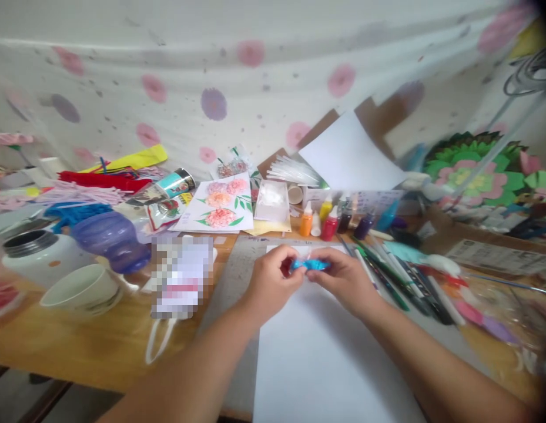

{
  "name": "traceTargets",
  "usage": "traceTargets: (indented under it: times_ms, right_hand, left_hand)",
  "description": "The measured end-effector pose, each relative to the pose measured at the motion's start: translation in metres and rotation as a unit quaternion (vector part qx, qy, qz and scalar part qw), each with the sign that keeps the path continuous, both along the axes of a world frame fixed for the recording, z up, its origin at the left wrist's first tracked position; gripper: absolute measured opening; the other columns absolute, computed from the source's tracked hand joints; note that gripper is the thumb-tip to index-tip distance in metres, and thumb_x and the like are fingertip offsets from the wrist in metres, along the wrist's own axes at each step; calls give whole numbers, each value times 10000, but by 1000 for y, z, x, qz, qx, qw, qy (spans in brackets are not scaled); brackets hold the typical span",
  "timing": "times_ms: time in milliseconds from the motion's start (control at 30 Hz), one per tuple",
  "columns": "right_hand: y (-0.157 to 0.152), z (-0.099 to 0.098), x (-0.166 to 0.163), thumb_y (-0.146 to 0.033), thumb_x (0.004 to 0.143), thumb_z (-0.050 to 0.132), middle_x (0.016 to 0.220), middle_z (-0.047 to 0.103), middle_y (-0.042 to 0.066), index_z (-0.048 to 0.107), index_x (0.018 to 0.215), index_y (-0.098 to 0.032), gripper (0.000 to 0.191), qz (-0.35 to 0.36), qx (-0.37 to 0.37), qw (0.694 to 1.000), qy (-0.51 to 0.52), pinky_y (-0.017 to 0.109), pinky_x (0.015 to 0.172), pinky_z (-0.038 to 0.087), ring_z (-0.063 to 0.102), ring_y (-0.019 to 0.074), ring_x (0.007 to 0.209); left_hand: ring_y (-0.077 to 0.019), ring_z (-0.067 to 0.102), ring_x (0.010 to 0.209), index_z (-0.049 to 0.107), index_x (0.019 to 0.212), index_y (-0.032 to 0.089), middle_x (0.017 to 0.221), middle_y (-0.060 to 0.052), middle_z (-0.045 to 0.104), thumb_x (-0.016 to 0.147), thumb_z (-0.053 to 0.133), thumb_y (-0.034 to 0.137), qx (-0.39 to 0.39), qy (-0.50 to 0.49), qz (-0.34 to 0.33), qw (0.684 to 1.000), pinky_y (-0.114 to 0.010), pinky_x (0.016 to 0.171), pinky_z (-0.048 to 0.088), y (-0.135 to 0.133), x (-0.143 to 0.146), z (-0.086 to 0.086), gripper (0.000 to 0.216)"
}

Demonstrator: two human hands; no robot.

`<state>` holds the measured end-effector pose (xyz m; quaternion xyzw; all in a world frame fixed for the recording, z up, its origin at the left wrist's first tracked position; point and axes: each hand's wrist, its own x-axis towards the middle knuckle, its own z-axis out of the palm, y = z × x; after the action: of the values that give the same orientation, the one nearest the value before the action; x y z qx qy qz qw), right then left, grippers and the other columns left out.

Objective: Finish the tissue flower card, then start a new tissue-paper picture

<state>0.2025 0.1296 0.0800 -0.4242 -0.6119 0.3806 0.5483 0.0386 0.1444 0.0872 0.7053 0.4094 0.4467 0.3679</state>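
Over the far end of a long white sheet of paper (308,352), both of my hands hold a small bright blue piece (315,264) that looks soft or crumpled; its exact kind I cannot make out. My left hand (273,279) pinches its left end, with the fingertips curled in. On its other end the thumb and fingers of my right hand (347,282) are closed. A little beyond the hands stand an orange squeeze bottle (306,221) and a red one (329,228).
Brushes and pens (387,276) lie right of the paper. A painted flower picture (220,205) and a shallow white box (271,201) are behind. Leftward stand a white cup (81,289), a wide-mouthed jar (43,258) and a pixelated phone-like object (184,282). A cardboard box (493,249) sits far right.
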Motion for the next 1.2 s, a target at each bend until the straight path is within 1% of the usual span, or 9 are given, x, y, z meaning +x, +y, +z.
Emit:
traceTargets:
  times_ms: [200, 367, 567, 767, 833, 933, 1067, 1133, 1200]
  right_hand:
    - [-4, 11, 1, -187, 617, 739, 696, 655, -4, 681, 715, -214, 117, -28, 16, 999, -29, 244, 574, 489, 589, 137, 646]
    - [2, 9, 13, -230, 637, 761, 711, 658, -4, 671, 774, -209, 166, -47, 16, 998, 36, 252, 574, 492, 588, 127, 636]
    - [8, 9, 24, -280, 644, 786, 740, 676, -13, 656, 886, -233, 278, -72, 16, 986, 152, 309, 648, 531, 629, 136, 652]
    - [0, 21, 21, -303, 742, 718, 972, 728, 53, 733, 920, -254, 185, -41, 12, 973, 228, 329, 704, 557, 677, 187, 842]
    - [-2, 20, 20, -295, 777, 691, 1041, 716, 58, 742, 924, -260, 159, -34, 20, 975, 219, 348, 751, 559, 667, 201, 919]
    - [-1, 14, 19, -267, 795, 678, 1080, 694, 46, 738, 938, -275, 156, -31, 52, 985, 163, 375, 828, 548, 640, 212, 1003]
    - [-1, 10, 15, -217, 772, 705, 1000, 711, 23, 684, 1054, -312, 298, -16, 78, 991, 112, 364, 842, 559, 663, 178, 934]
    - [-2, 11, 14, -189, 763, 708, 1002, 704, 30, 686, 1040, -305, 301, -24, 103, 992, 74, 354, 838, 569, 664, 175, 936]
    - [-3, 13, 12, -160, 761, 694, 1052, 680, 44, 702, 999, -294, 273, -33, 140, 989, 22, 349, 850, 568, 644, 188, 1004]
  left_hand:
    - [-96, 442, 588, 543, 770, 190, 637, 51, 485, 721, 623, 229, -116, -81, -23, 990, -216, 560, 353, 3, 2, 0, 102]
    - [-96, 492, 580, 540, 777, 184, 644, 46, 507, 727, 616, 278, -204, -157, -38, 966, -226, 573, 398, 7, 2, 3, 131]
    - [-78, 491, 572, 564, 776, 173, 669, 45, 534, 693, 673, 264, -231, -196, -35, 952, -219, 577, 384, 10, 0, 0, 165]
    - [-88, 527, 623, 585, 810, 167, 711, 28, 572, 702, 704, 304, -240, -207, -28, 948, -228, 625, 409, 11, 1, -4, 211]
    - [-91, 535, 643, 596, 825, 169, 728, 24, 576, 705, 716, 323, -240, -214, -29, 946, -232, 642, 418, 11, 0, -4, 229]
    - [-95, 539, 673, 610, 859, 173, 748, 19, 579, 711, 729, 336, -239, -226, -39, 944, -236, 665, 429, 9, 0, -4, 250]
    - [-106, 547, 722, 624, 891, 173, 763, 6, 591, 731, 721, 333, -235, -239, -59, 940, -248, 712, 444, 8, 1, -1, 246]
    - [-109, 550, 734, 629, 888, 171, 775, 0, 600, 740, 709, 316, -232, -242, -65, 940, -254, 726, 448, 7, 2, 0, 223]
    - [-113, 553, 736, 634, 877, 166, 785, -8, 612, 743, 700, 295, -229, -242, -68, 940, -262, 733, 450, 6, 2, 1, 197]
